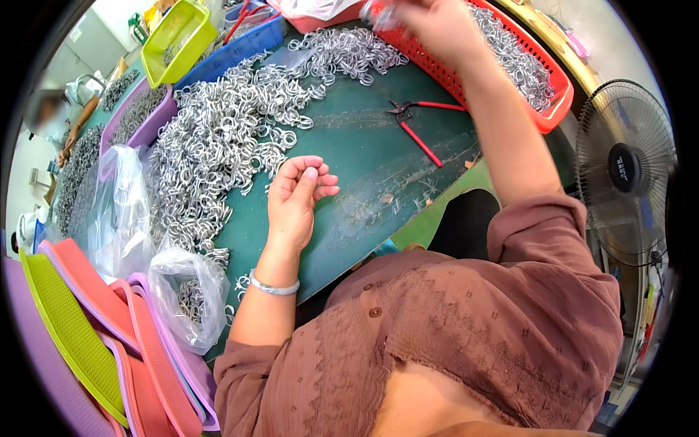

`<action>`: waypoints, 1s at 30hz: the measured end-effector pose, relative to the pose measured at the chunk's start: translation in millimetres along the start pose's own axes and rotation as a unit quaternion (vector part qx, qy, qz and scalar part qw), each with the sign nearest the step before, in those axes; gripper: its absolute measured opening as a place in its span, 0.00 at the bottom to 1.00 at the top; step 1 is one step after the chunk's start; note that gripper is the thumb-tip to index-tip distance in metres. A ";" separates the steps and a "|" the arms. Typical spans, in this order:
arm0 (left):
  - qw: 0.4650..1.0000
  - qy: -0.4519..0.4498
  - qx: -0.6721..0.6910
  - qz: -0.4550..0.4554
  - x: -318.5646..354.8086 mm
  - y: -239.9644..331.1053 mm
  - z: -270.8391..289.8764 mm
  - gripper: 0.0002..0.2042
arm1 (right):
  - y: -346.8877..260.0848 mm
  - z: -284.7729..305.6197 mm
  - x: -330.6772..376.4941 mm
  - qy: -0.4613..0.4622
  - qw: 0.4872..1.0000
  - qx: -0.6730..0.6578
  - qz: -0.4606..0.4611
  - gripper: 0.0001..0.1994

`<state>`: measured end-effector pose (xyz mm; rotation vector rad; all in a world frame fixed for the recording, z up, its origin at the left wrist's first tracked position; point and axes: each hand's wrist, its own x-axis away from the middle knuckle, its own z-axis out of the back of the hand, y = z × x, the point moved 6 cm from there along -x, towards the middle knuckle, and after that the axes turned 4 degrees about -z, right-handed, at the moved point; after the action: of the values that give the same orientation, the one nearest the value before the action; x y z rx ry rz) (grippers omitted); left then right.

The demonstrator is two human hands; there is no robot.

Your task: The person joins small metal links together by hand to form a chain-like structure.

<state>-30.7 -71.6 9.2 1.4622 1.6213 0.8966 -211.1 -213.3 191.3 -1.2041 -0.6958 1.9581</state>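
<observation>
My left hand [297, 195] hovers over the green tabletop, just right of a big pile of silvery metal rings [226, 124]. Its fingers are curled and the thumb is pressed against them; anything between them is hidden. At the top, my right hand [440, 30] is smeared by motion above the red plastic basket [424, 67]. Grey metal rings [513, 62] fill the basket's right part. A blurred silvery patch shows beside the right fingertips, and I cannot make out whether it is held. Red-handled pliers [419, 124] lie on the table between my hands, jaws toward the left.
A yellow-green basket [151, 62], a blue basket [207, 71] and a purple basket [164, 113] stand far left. Clear plastic bags [120, 211] and stacked coloured baskets [156, 357] crowd the near left. A fan [625, 171] stands at right. Another person [80, 109] sits far left.
</observation>
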 end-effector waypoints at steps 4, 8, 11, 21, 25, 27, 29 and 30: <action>1.000 -0.006 -0.014 0.002 -1.8 0.7 -5.9 0.07 | 8.5 105.0 -79.3 0.249 0.894 0.361 0.092 0.09; 1.000 -0.016 -0.026 -0.001 -2.5 -1.2 -8.3 0.07 | 22.2 115.1 -100.6 0.242 0.884 0.393 0.067 0.08; 0.999 -0.015 -0.045 -0.006 -1.3 -2.3 -3.8 0.07 | 37.0 39.2 -103.1 0.144 0.843 0.504 0.119 0.08; 0.995 -0.031 -0.092 -0.021 -1.6 -0.7 -6.3 0.07 | 121.4 -75.5 -45.2 0.048 0.937 0.345 0.003 0.44; 0.995 -0.027 -0.091 -0.021 -0.9 -2.2 -4.2 0.07 | 118.0 -69.5 -19.1 0.239 0.922 0.301 0.050 0.44; 0.995 -0.026 -0.097 -0.016 -0.3 -2.9 -4.3 0.07 | 127.6 -70.5 -15.2 0.234 0.933 0.275 0.005 0.44; 0.994 -0.031 -0.105 -0.014 -0.3 -4.6 -5.2 0.07 | 142.6 -77.6 -13.1 0.162 0.952 0.249 -0.075 0.44; 0.993 -0.034 -0.109 -0.012 -0.6 -5.3 -5.6 0.07 | 145.9 -81.8 -16.0 0.132 0.957 0.252 -0.060 0.42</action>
<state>-38.1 -72.8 7.2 1.3050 1.4409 0.9677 -175.5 -306.6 56.2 -1.0458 -0.1124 1.6883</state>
